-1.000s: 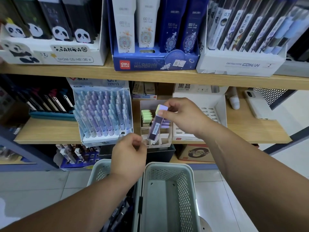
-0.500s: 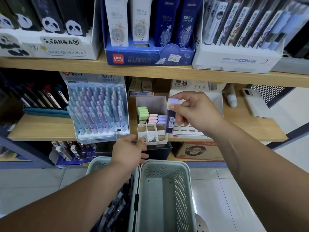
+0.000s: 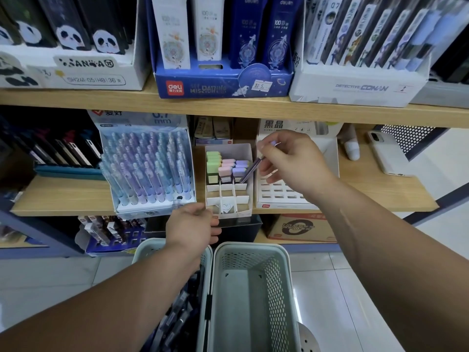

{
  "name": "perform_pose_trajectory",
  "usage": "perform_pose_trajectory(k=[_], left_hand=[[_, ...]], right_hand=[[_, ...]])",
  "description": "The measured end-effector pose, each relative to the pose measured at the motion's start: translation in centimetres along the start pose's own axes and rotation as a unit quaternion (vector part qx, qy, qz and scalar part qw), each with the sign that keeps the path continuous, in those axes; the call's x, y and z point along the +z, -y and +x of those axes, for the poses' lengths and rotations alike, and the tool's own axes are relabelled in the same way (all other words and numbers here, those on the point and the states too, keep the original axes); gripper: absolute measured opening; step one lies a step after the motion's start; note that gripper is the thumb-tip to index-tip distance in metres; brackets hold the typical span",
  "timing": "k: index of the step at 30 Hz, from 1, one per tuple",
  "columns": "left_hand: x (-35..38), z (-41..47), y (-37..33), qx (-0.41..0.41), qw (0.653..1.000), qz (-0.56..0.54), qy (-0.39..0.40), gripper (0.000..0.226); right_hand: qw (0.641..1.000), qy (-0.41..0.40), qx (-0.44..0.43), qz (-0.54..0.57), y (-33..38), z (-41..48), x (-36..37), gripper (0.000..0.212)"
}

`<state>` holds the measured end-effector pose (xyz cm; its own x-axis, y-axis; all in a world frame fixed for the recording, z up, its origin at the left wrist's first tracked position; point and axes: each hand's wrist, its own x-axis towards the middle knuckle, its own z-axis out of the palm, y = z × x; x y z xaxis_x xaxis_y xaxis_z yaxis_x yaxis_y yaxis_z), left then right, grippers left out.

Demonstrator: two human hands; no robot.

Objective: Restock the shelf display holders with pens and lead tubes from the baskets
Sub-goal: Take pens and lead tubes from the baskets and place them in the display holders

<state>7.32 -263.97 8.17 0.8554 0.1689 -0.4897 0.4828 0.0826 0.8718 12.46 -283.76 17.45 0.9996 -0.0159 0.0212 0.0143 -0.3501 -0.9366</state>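
Note:
My right hand (image 3: 291, 161) pinches a purple-capped lead tube (image 3: 251, 170) by its top, the tube tilted with its lower end at the right column of the white compartment holder (image 3: 250, 199). Green, pink and purple lead tubes (image 3: 225, 168) fill the holder's back rows; the front cells show no tubes. My left hand (image 3: 193, 228) rests at the holder's front left corner, fingers curled at the shelf edge; what it holds is hidden. Below stand two pale baskets: the right basket (image 3: 253, 252) shows a bare bottom, the left basket (image 3: 147, 247) holds dark pens.
A rack of pastel pens (image 3: 149, 168) stands left of the holder, a white slotted display (image 3: 281, 194) to its right. A phone (image 3: 385, 153) lies on the wooden shelf (image 3: 380, 196). Boxed stationery lines the upper shelf. The floor is tiled.
My right hand has tipped the purple tube and lowered it from in front of the holder toward the holder's right column. My left hand stays at the holder's front corner.

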Motion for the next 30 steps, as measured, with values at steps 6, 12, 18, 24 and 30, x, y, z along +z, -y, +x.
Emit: perform_pose_trajectory(k=[6,12,18,24,30], left_hand=[[-0.3,0.0,0.0,0.005,1.000,0.008,-0.007,0.030],[-0.5,0.2,0.1,0.007,1.000,0.019,-0.011,0.023],[-0.5,0.5,0.5,-0.001,0.999,0.029,-0.016,0.022],[-0.6,0.7,0.5,-0.003,0.999,0.028,-0.024,0.019],[-0.7,0.6,0.3,-0.008,0.999,0.034,-0.024,0.021]], right_hand=[[0.951,0.013,-0.114,-0.288,-0.1,1.2,0.9,0.016],[0.887,0.011,-0.167,-0.430,-0.4,2.1,1.2,0.038],[0.873,-0.003,-0.198,-0.445,0.2,2.3,1.6,0.028],[0.893,0.022,-0.195,-0.406,1.6,2.0,0.7,0.024],[0.901,0.077,-0.188,-0.382,2.2,2.0,0.4,0.018]])
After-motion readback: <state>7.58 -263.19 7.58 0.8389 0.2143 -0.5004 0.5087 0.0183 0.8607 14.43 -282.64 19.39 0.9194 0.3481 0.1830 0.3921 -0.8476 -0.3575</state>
